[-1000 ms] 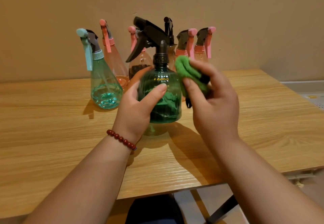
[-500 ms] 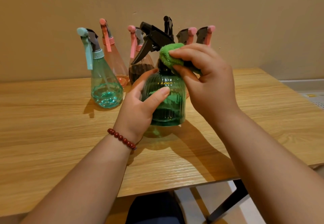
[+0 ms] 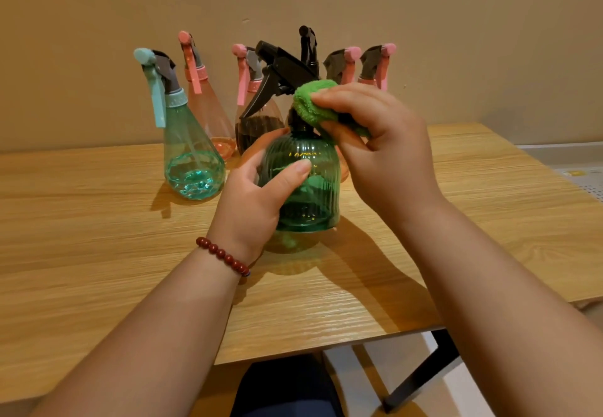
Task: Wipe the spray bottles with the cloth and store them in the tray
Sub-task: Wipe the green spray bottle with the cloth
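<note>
A dark green ribbed spray bottle (image 3: 310, 194) with a black trigger head stands at the middle of the wooden table (image 3: 98, 253). My left hand (image 3: 257, 198) grips its round body from the left, thumb across the front. My right hand (image 3: 381, 152) pinches a folded green cloth (image 3: 315, 103) and presses it against the bottle's neck, just under the trigger head. No tray is in view.
A teal conical spray bottle (image 3: 192, 152) stands to the left. Behind the held bottle, along the wall, stand several pink-trimmed spray bottles (image 3: 208, 106) and one with a black head (image 3: 308, 44). The table's right edge and a black leg (image 3: 421, 374) show low right.
My right hand with the cloth rose from the bottle's right shoulder to its neck. The left hand kept its grip on the body, and the bottle turned slightly.
</note>
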`<state>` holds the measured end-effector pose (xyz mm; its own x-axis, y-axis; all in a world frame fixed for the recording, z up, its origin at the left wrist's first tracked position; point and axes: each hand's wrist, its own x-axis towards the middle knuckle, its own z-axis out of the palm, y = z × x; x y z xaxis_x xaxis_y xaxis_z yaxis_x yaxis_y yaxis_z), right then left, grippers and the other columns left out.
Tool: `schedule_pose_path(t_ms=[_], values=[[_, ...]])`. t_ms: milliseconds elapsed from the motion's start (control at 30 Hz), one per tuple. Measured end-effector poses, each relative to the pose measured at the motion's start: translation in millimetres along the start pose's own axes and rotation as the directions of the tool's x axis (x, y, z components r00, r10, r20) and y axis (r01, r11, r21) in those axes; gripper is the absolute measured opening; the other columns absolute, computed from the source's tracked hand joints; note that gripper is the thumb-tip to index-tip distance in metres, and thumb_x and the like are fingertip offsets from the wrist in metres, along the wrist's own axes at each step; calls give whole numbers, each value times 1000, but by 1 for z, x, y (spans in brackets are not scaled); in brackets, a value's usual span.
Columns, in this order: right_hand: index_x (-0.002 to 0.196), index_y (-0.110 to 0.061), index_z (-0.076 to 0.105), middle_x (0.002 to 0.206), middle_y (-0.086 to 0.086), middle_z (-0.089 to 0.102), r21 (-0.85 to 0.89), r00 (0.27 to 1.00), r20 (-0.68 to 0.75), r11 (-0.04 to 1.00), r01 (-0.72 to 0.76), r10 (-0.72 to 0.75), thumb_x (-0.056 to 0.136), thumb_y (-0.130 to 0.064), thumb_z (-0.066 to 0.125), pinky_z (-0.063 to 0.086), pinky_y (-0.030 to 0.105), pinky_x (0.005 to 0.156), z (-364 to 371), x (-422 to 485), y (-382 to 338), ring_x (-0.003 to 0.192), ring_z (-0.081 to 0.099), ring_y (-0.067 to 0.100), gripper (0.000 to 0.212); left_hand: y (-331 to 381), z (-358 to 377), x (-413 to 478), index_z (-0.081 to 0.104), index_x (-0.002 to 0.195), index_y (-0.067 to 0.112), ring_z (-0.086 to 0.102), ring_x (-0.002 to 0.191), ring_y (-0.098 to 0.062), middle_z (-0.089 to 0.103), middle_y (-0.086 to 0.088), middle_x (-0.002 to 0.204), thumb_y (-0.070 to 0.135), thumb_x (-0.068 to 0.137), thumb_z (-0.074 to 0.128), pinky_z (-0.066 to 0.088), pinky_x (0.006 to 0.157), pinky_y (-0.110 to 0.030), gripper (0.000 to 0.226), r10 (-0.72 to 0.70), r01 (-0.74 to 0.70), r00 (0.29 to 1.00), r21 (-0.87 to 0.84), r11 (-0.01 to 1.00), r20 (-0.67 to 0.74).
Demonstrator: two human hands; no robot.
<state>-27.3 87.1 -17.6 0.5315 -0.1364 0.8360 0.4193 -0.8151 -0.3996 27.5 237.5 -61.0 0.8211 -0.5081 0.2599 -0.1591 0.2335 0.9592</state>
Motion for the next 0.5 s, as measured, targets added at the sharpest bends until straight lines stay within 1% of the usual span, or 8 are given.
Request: schedule_pose_path(t_ms=[67, 167, 200, 267, 333, 367, 433, 500], values=[[110, -11, 72, 111, -4, 67, 9, 998, 53, 1000, -23, 23, 87, -3, 66, 44, 12, 97, -7, -1, 0, 107, 59, 4, 26, 0, 0, 0, 67, 107, 28, 71, 101, -25, 75, -3, 103, 43, 67, 73, 59, 79, -43, 43, -3, 3, 1000, -19, 1000, -8], [111, -15, 71, 111, -7, 66, 7, 983, 169, 998, -70, 68, 88, -6, 65, 48, 18, 95, -21, 0, 3, 107, 60, 3, 26, 0, 0, 1, 68, 108, 26, 72, 100, -24, 75, -3, 104, 43, 66, 73, 59, 79, -41, 45, -3, 3, 1000, -10, 1000, -15], [112, -15, 71, 111, -7, 67, 6, 987, 150, 998, -64, 63, 88, -6, 65, 48, 16, 94, -24, 1, 3, 106, 60, 2, 26, 0, 0, 2, 67, 110, 25, 72, 100, -22, 75, -2, 104, 44, 66, 73, 59, 80, -40, 49, 3, -2, 1000, 10, 1000, -13], [112, -13, 71, 111, -5, 67, 3, 999, 34, 1000, -29, 29, 89, -4, 64, 45, 12, 92, -24, 4, 1, 106, 60, 1, 25, 0, 2, 3, 62, 120, 24, 71, 101, -18, 74, 0, 106, 46, 67, 72, 60, 81, -37, 58, 25, -26, 1000, 67, 997, 5], [112, -10, 70, 112, -1, 68, -1, 998, -70, 1000, 6, -6, 89, -4, 63, 46, 17, 96, -17, 9, -1, 111, 61, 7, 25, 0, 3, 3, 58, 122, 31, 71, 100, -13, 74, 5, 104, 42, 69, 74, 59, 76, -28, 57, 49, -51, 999, 89, 995, 24], [113, -9, 70, 113, 0, 68, -6, 995, -96, 1000, 20, -21, 89, -4, 63, 46, 21, 98, -12, 11, -2, 113, 60, 10, 25, 0, 3, 2, 57, 120, 33, 71, 100, -11, 74, 7, 104, 40, 69, 75, 58, 75, -25, 55, 56, -58, 998, 91, 994, 29], [111, -8, 71, 113, -2, 66, -7, 995, -87, 999, 39, -40, 89, -3, 63, 46, 23, 99, -2, 12, -3, 111, 60, 9, 24, 1, 2, 2, 58, 120, 33, 70, 101, -12, 73, 5, 106, 43, 67, 73, 58, 76, -25, 55, 62, -65, 997, 98, 993, 34], [109, -8, 72, 111, -4, 65, 8, 999, -27, 999, 39, -39, 88, -2, 63, 46, 19, 98, 4, 9, -3, 108, 60, 7, 23, 0, 0, 1, 61, 118, 30, 71, 102, -17, 74, 2, 106, 44, 68, 71, 59, 78, -32, 53, 47, -48, 999, 55, 997, 16]])
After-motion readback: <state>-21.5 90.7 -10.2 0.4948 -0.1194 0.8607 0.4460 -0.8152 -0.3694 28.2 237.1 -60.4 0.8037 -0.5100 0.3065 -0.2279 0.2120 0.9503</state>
